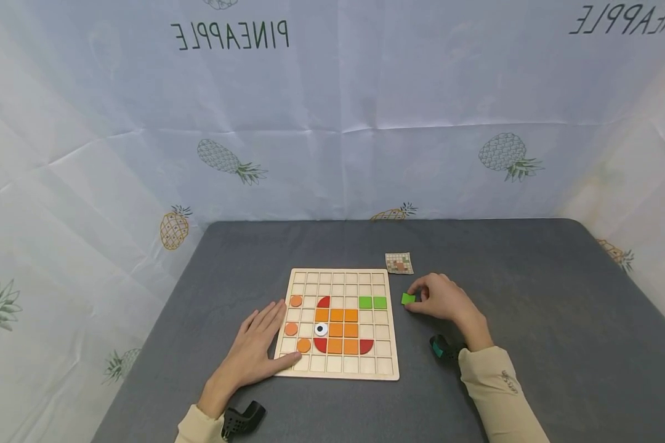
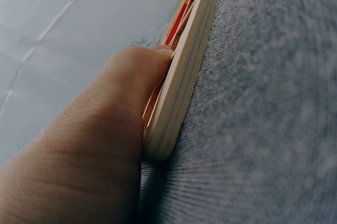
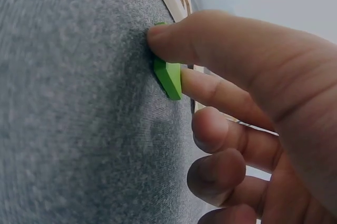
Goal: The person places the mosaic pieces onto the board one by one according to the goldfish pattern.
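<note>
A wooden grid board (image 1: 346, 278) lies on the grey table, filled in part with orange and red pieces, round orange pieces and a white eye piece (image 1: 321, 329). Two green squares (image 1: 372, 303) sit side by side near its right edge. My left hand (image 1: 255, 351) rests along the board's left edge, fingers straight and thumb over the lower left corner. To the right of the board, my right hand (image 1: 446, 300) pinches a green square block (image 1: 407, 299) between thumb and finger. In the right wrist view that block (image 3: 169, 79) is tilted, close above the cloth.
A small printed pattern card (image 1: 399, 263) lies just beyond the board's upper right corner. Dark wrist straps are on both forearms. A pale curtain with pineapple prints (image 1: 340, 92) hangs behind the grey table (image 1: 532, 277).
</note>
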A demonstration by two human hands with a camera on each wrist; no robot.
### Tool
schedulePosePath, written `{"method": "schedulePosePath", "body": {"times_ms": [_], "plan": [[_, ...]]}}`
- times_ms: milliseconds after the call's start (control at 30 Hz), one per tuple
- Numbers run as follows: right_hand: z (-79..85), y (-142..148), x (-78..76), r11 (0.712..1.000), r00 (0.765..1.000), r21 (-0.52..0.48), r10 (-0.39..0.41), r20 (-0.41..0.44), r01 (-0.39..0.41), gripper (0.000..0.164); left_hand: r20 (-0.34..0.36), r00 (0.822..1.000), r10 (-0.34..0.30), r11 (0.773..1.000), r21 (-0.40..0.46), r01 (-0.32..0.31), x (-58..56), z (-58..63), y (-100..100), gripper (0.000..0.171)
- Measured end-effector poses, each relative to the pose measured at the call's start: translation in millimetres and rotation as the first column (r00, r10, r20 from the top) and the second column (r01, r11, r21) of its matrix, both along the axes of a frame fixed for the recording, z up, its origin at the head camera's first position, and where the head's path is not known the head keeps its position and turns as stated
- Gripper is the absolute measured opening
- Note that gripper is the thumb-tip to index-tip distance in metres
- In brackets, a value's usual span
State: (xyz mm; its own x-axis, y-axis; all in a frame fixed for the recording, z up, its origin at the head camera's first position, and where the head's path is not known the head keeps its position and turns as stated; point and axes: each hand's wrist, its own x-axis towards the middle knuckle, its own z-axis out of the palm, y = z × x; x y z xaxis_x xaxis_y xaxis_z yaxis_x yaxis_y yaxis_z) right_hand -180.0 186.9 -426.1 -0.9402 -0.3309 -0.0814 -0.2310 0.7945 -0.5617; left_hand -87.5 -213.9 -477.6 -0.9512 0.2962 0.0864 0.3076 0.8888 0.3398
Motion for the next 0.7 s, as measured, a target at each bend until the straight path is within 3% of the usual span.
{"method": "schedulePosePath", "body": {"times_ms": [333, 700], "plan": [[4.2, -4.3, -0.8, 1.0, 1.0, -0.014, -0.002, -0.026, 0.001, 0.023, 0.012, 1.0, 0.002, 1.0, 0.009, -0.002, -0.4, 1.3, 0.2, 0.102], [13.7, -21.3, -7.8, 0.998, 0.996, -0.023, 0.063, -0.07, -0.065, 0.025, -0.007, 1.0, 0.0, 1.0, 0.014, 0.0, 0.1, -0.1, 0.5, 0.102]]}}
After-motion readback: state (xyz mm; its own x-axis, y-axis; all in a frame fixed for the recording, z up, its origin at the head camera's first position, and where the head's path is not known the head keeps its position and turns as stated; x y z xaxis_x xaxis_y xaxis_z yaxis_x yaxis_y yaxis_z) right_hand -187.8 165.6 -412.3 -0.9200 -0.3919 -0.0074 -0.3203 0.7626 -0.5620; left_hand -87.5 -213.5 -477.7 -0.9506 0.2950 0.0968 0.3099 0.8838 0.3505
